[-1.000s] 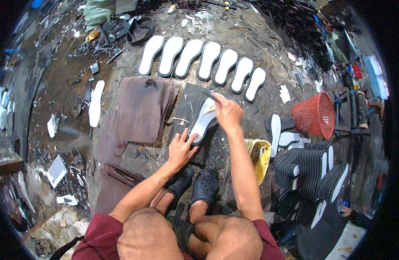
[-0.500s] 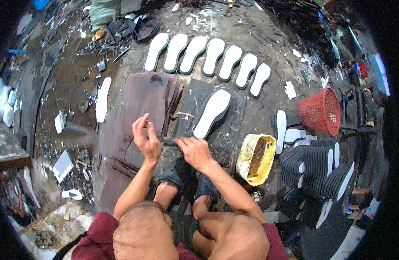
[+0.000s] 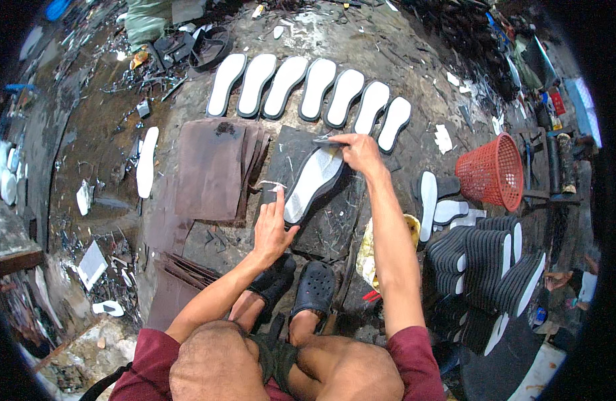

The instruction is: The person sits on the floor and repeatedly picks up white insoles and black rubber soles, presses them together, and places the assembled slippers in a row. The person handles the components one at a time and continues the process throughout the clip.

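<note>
From where I stand, the right hand (image 3: 362, 155) pinches a dark flat strip (image 3: 329, 141) narrowly between thumb and fingers, over the far end of a white-topped sole (image 3: 311, 180). That sole slants from the strip back toward the left hand (image 3: 272, 230), whose fingers are loosely spread, grasping nothing; its thumb seems to meet the near end, probably to steady it. A yellow tub (image 3: 366, 257) sits under the right forearm, presumably for easy reach, and beyond the pinch similar soles (image 3: 315, 90) lie side by side, likely to keep their faces apart.
</note>
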Available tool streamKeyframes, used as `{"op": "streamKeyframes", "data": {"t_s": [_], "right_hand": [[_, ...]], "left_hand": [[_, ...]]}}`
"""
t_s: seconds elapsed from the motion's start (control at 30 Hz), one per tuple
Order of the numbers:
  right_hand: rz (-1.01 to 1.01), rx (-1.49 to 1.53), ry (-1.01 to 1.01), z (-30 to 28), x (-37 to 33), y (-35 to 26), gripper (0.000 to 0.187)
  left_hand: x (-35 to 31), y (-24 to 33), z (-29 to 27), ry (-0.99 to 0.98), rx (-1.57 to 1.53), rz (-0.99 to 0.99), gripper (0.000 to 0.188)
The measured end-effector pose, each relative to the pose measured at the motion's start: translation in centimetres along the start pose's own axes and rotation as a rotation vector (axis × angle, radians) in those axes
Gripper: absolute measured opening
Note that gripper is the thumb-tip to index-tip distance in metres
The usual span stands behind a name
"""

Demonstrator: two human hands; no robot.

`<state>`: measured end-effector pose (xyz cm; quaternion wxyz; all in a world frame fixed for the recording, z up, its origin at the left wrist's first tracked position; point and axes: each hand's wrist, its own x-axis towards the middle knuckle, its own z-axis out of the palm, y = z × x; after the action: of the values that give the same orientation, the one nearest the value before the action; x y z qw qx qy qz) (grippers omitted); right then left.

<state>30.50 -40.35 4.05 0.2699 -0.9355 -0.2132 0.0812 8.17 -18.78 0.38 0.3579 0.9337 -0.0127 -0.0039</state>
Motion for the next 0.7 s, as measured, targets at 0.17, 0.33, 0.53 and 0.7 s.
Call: {"op": "streamKeyframes", "data": {"t_s": [0.17, 0.33, 0.53, 0.7], "right_hand": [[-0.408, -0.048, -0.179, 1.2, 0.3, -0.6, 0.042], [-0.055, -0.186, -0.049, -0.5, -2.7, -0.5, 0.042], [0.228, -0.227, 0.014, 1.6, -9.2, -5.7, 0.046], [0.174, -0.321, -0.099, 1.5, -9.6, -11.1, 0.041]], "left_hand": [[-0.1, 0.0, -0.2, 0.011, 0.051, -0.007, 0.119], [0.3, -0.3, -0.6, -0.003, -0.002, -0.004, 0.118], [0.4, -1.3, -0.4, 0.019, -0.047, 0.104, 0.126], [0.5, -1.4, -0.5, 0.106, -0.105, 0.15, 0.13]]}}
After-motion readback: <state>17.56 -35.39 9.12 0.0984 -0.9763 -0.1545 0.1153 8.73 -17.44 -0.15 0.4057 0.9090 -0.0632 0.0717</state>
